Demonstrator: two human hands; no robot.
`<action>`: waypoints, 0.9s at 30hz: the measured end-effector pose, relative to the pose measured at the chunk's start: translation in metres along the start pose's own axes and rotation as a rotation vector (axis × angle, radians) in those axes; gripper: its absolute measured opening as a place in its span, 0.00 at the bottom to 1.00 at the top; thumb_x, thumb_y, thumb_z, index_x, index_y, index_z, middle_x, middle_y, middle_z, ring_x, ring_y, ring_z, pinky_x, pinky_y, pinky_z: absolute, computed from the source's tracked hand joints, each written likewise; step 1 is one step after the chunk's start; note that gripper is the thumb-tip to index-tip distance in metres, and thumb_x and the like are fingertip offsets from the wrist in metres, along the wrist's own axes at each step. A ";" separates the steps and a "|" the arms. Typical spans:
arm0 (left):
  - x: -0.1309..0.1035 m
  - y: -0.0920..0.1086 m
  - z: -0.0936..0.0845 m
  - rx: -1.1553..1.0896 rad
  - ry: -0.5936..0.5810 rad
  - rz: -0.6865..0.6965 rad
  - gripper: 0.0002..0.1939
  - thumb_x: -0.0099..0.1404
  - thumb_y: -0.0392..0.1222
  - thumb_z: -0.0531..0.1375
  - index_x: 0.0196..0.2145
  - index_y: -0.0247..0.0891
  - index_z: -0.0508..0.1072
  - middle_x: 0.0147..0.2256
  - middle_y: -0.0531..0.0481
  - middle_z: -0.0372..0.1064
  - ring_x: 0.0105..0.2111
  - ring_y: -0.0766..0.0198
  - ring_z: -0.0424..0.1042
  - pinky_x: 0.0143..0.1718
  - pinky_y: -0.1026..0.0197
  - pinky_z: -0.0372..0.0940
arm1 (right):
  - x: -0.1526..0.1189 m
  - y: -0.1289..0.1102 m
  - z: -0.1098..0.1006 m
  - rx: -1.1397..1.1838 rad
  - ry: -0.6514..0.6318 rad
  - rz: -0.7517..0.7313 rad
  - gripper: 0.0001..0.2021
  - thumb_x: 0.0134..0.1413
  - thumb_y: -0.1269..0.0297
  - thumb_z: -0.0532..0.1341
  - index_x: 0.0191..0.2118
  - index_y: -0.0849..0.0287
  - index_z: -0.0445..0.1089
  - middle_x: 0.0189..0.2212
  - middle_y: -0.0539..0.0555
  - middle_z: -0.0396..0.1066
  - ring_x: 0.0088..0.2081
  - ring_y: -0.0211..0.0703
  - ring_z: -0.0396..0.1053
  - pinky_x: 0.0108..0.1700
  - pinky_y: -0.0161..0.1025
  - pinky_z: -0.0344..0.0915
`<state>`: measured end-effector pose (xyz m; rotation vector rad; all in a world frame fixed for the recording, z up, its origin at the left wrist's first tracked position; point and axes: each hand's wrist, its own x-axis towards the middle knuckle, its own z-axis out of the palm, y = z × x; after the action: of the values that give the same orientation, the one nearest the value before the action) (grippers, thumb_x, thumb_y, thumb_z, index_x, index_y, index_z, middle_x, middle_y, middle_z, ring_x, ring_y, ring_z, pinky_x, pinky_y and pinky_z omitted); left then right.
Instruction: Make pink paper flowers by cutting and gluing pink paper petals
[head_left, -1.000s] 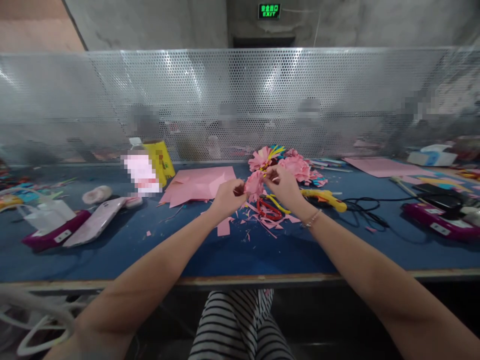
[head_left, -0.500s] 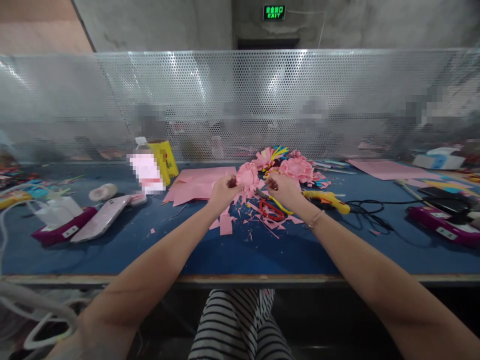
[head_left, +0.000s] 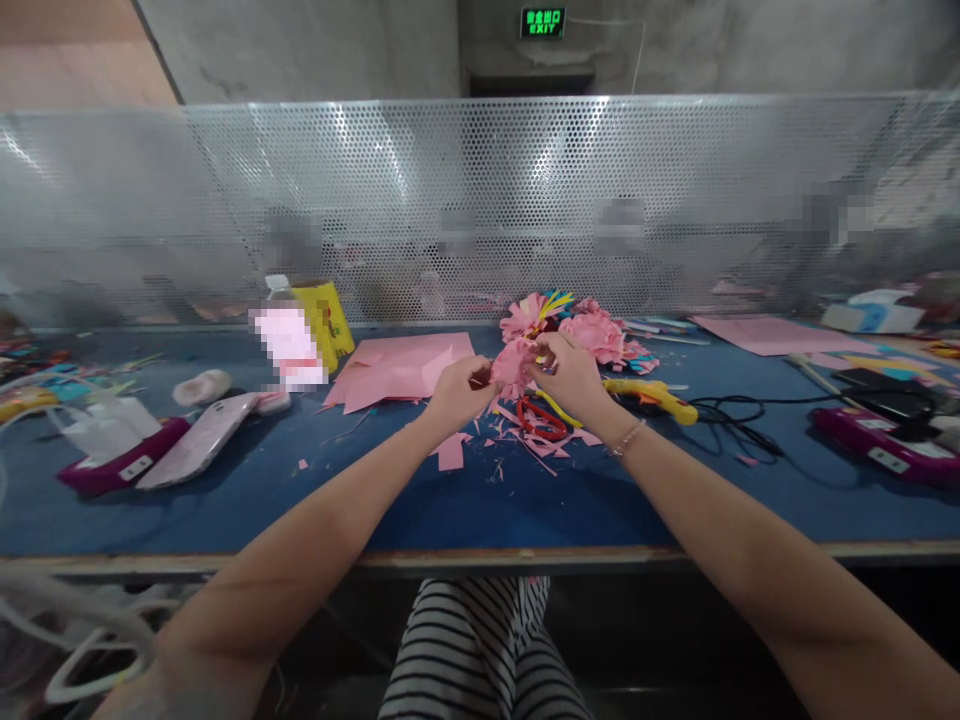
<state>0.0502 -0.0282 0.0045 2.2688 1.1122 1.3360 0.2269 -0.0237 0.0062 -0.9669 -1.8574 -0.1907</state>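
A pink paper flower [head_left: 511, 368] with ruffled petals is held above the table between my two hands. My left hand [head_left: 466, 386] pinches its left side. On its right edge, the fingers of my right hand [head_left: 564, 372] are closed on the petals. Just behind lie more pink paper flowers [head_left: 596, 335], with yellow and blue paper strips among them. Below the hands are red-handled scissors [head_left: 541, 420], partly covered by pink paper scraps [head_left: 451, 452]. A yellow glue gun [head_left: 654, 396] lies to the right of my right hand.
Pink paper sheets [head_left: 390, 370] lie left of centre, near a bottle [head_left: 289, 345] and a yellow box [head_left: 326, 315]. Further left are a phone [head_left: 199, 440] and a purple power strip [head_left: 124, 460]; another power strip [head_left: 881, 440] with black cables is at right. A perforated metal screen [head_left: 465, 180] stands behind.
My left hand has moved right with the pink flower. My right hand, which was apart from the flower, has come onto its right edge and now grips it.
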 end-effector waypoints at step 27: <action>0.003 -0.006 -0.002 -0.100 0.047 -0.079 0.06 0.48 0.39 0.55 0.21 0.36 0.60 0.20 0.56 0.56 0.22 0.72 0.58 0.24 0.67 0.55 | 0.000 0.002 -0.001 -0.013 0.001 0.009 0.02 0.48 0.69 0.53 0.27 0.58 0.59 0.28 0.53 0.61 0.31 0.39 0.60 0.32 0.37 0.59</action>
<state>0.0466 -0.0229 0.0040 2.1111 1.1115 1.3890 0.2286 -0.0230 0.0063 -0.9844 -1.8523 -0.1980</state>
